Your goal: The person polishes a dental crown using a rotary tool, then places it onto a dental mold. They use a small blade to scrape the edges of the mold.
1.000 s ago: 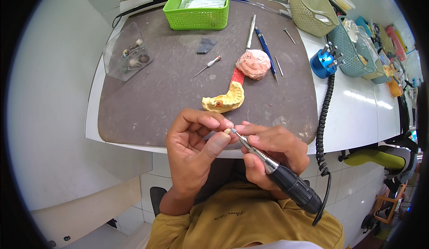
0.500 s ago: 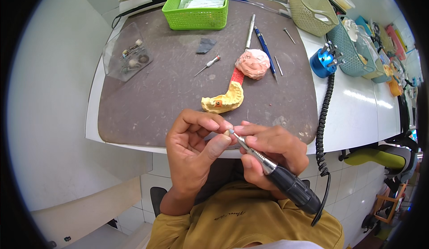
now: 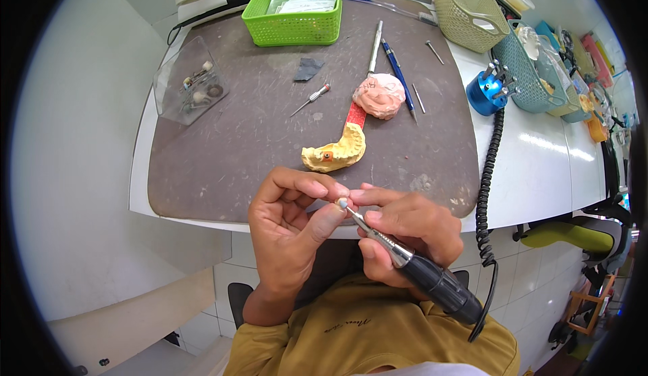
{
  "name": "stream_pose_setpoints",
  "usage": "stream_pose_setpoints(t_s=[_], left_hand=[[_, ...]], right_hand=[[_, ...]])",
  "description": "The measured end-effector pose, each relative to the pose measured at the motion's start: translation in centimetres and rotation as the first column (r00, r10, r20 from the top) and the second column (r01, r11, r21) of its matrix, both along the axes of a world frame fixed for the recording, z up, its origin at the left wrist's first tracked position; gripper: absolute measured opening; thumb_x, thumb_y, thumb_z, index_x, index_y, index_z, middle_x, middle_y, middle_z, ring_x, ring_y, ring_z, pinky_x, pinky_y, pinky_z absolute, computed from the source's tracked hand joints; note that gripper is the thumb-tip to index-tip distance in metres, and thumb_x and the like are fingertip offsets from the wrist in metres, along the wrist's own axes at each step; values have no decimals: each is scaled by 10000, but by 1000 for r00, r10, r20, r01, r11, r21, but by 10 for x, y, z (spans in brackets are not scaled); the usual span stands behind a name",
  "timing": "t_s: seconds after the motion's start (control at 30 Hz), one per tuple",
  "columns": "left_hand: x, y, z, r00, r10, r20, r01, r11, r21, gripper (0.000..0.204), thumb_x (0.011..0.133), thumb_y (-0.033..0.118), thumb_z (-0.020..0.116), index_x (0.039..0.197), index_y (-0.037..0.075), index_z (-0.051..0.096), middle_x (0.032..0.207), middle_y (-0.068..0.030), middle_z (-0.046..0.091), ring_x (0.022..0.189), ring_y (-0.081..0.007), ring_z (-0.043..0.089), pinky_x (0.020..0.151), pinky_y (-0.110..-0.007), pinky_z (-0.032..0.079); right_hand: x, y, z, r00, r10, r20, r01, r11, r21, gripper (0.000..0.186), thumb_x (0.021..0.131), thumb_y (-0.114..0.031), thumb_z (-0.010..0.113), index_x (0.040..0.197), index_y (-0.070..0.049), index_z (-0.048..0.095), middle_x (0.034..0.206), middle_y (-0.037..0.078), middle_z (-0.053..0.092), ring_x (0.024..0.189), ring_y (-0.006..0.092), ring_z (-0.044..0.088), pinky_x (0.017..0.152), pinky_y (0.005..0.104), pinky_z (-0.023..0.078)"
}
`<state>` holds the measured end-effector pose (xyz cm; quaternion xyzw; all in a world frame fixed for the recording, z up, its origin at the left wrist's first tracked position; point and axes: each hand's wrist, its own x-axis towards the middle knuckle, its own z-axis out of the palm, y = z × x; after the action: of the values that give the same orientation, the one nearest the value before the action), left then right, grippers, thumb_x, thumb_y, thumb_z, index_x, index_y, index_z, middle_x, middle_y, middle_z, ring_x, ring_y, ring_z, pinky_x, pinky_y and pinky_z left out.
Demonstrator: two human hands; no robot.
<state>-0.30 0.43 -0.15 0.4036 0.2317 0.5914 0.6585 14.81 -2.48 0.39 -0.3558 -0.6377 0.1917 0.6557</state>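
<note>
Between the thumb and fingertips of my left hand (image 3: 287, 217) is a tiny cream-white piece that looks like a dental crown (image 3: 340, 200), mostly covered by fingers. My right hand (image 3: 422, 231) is closed round a black and silver rotary handpiece (image 3: 439, 283), its shaft slanting up to the left. The handpiece's small blue-grey tip (image 3: 344, 204) meets the crown, and the right fingertips come close to the left ones. Just beyond my hands lies a yellow dental model (image 3: 345, 150) with an orange patch round a small dark hole. A pink plaster model (image 3: 379, 97) sits behind it.
On the brown mat (image 3: 223, 167) lie a small screwdriver (image 3: 311, 99), a blue pen (image 3: 399, 75), a grey sandpaper scrap (image 3: 308, 69) and a clear box (image 3: 192, 82) of small parts. A green basket (image 3: 293, 28) stands behind. The coiled cord (image 3: 487, 180) hangs at right, near a blue bur holder (image 3: 487, 94).
The handpiece tip has shifted slightly down and left over the crown, so it covers more of it. My hands otherwise keep nearly the same pose.
</note>
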Motion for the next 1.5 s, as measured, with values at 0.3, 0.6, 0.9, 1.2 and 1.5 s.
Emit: stream_pose_setpoints(t_s=[0.3,0.6,0.9,1.2,1.5], left_hand=[[1,-1,4,1000,-13,10,13,1000,-10,263,838,-118,690,1008,12,537,989,-153,658,941,-182,672,841,-332,603],[0,0,-1,1000,11,-9,-11,1000,24,257,841,-116,686,1006,12,537,988,-148,651,930,-184,674,838,-335,608],[1,-1,4,1000,-9,7,9,1000,-14,250,846,-107,687,1003,12,534,989,-149,650,933,-177,675,827,-330,612],[0,-1,3,1000,-7,14,7,1000,-8,242,848,-103,688,997,12,536,987,-149,650,921,-175,670,824,-334,612],[0,-2,0,1000,14,-10,-14,1000,1,207,857,-118,661,1037,-19,630,1058,-148,637,942,-193,679,848,-341,608]], right_hand=[[0,-1,1,999,-31,13,32,999,-10,294,696,24,803,957,29,668,872,169,722,901,319,743,818,432,622],[1,-1,2,1000,-8,28,8,1000,-1,302,704,25,798,975,30,665,881,173,722,899,315,744,822,431,622],[0,-1,2,999,-32,12,32,999,1,299,700,23,799,968,30,666,870,169,720,897,315,744,812,426,625],[3,-3,0,997,36,62,-35,999,-13,262,816,-51,746,1024,53,624,879,183,683,939,358,722,888,490,581],[4,-2,1,1000,6,-16,-6,1000,2,289,709,16,804,960,29,663,852,150,712,929,358,733,875,487,591]])
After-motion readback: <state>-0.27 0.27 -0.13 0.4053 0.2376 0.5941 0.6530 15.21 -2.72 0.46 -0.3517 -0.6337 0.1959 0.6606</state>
